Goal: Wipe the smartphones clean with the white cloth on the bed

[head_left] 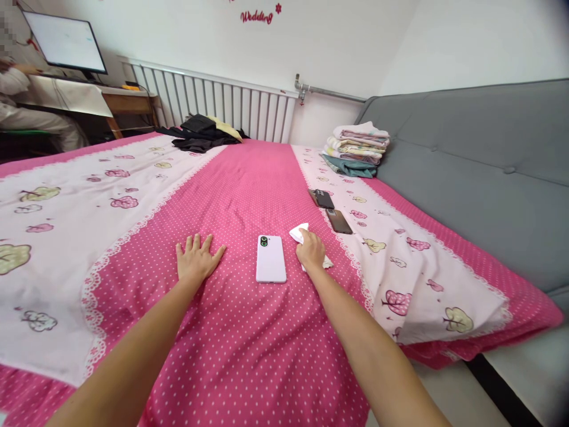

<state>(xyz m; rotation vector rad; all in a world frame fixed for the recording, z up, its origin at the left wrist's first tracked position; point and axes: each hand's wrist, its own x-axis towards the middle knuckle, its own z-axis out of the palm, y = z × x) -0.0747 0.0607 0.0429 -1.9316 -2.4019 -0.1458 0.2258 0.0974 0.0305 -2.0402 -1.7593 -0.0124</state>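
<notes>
My left hand (196, 259) lies flat on the pink dotted bedsheet (213, 338), fingers spread and holding nothing. Between my hands, a pale lilac smartphone (271, 261) rests face down with its camera lenses at the far left corner. To the right of it, my right hand (312, 248) is closed on a crumpled white tissue (299, 232), which sticks out on both sides of the fingers. Just beyond that hand are a brown phone (339, 222) and a dark phone (323, 198), lying face down on the sheet's white printed strip.
Folded cloths (355, 145) are stacked by the grey padded headboard (471, 154). Dark clothes (200, 131) lie at the far side of the bed, before a white radiator (213, 101). At far left a person (40, 121) sits at a desk with a monitor (66, 41).
</notes>
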